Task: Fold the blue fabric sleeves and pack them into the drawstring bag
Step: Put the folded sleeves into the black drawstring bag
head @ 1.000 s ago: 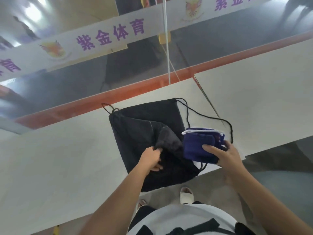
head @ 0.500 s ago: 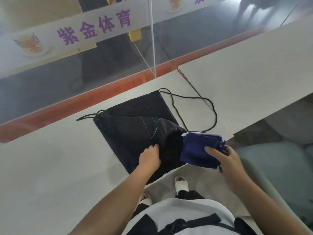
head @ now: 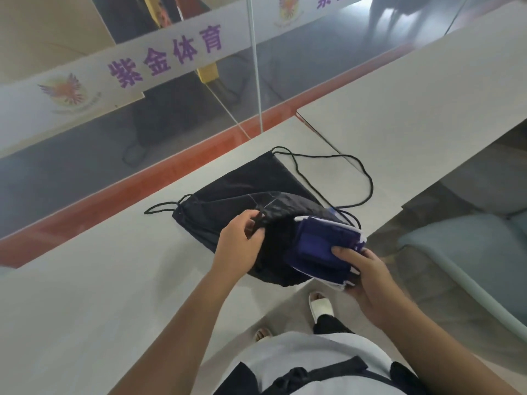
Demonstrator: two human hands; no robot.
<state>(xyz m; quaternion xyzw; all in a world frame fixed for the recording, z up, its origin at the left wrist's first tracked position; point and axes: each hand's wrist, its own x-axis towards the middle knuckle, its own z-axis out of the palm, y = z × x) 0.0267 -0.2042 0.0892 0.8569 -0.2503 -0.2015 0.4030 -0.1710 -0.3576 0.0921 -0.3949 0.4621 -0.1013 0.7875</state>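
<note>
The bag (head: 251,192) lies on the tabletop (head: 85,280). The left hand's (head: 239,246) fingers pinch the bag's raised mouth rim. The right hand's (head: 368,277) fingers grip the folded sleeves (head: 319,246) at the bag's mouth.

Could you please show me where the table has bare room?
Bare tabletop left of the drawstring bag, and the adjoining table beyond its cord. Crowded at the near edge: left hand pinching the bag, right hand gripping the sleeves.

Matt black cloth drawstring bag (head: 245,192) with thin woven black cord (head: 368,178), soft folded blue fabric sleeves (head: 319,249) with white edging, smooth matt pale grey desk (head: 99,295), glossy glass partition (head: 299,67) beyond.
</note>
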